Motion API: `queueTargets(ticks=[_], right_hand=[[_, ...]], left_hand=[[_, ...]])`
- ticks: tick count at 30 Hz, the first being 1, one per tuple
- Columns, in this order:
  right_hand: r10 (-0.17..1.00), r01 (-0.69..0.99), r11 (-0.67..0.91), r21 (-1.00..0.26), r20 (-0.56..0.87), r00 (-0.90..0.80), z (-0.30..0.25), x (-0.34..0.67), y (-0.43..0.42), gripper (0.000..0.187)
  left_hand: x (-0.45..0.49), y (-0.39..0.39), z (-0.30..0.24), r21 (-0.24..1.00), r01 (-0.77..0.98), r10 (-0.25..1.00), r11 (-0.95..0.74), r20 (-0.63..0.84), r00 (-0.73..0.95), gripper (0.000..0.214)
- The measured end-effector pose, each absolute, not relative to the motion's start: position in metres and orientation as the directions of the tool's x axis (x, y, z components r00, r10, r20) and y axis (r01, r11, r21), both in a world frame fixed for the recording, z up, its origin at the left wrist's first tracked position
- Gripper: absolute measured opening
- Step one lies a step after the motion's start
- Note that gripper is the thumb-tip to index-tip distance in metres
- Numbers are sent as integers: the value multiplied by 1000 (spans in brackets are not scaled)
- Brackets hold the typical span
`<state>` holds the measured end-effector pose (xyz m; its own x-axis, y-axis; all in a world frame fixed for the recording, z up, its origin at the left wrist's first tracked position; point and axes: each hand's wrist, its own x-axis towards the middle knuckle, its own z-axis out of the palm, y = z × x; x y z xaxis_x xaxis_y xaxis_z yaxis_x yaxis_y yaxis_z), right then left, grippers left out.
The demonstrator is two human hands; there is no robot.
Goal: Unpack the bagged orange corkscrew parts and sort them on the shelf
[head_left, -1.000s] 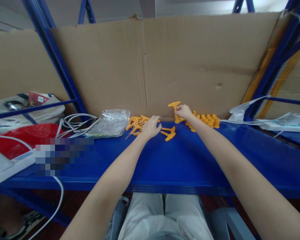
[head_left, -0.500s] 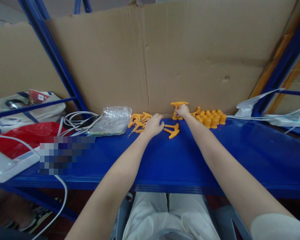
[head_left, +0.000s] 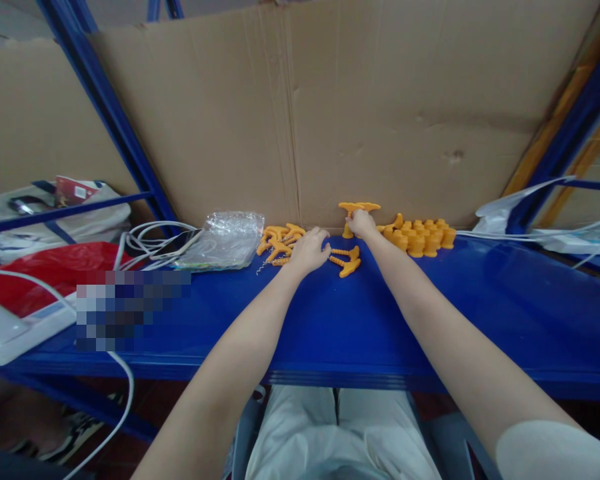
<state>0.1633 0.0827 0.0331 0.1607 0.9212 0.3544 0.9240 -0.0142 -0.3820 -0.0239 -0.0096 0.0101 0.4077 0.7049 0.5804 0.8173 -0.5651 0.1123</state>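
Observation:
My right hand (head_left: 361, 223) is closed round the stem of an upright orange plastic piece with a winged top (head_left: 359, 207), standing against the cardboard at the back of the blue shelf (head_left: 360, 320). Just right of it stands a cluster of several orange caps (head_left: 423, 237). My left hand (head_left: 307, 252) rests with curled fingers on the shelf, touching a heap of orange winged screw pieces (head_left: 277, 243); what its fingers hold is hidden. Two more orange screw pieces (head_left: 347, 261) lie between my hands.
A cardboard sheet (head_left: 330, 113) backs the shelf. A clear plastic bag (head_left: 225, 241), white cables (head_left: 150, 241), a red bag (head_left: 50, 267) and a white box (head_left: 10, 330) are on the left. White bags and cables (head_left: 545, 227) lie at the right, by blue uprights (head_left: 107, 113).
My right hand has lowered the orange winged piece from a raised, tilted hold to standing upright at the cardboard. My left hand stays at the heap. The view shifted slightly.

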Motion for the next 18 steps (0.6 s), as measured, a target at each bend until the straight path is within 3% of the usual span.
queueTargets(ticks=[18], right_hand=[[896, 874, -109, -474, 333, 292, 32, 167, 82, 39]], left_hand=[[-23, -12, 12, 119, 819, 723, -561, 553, 415, 26]])
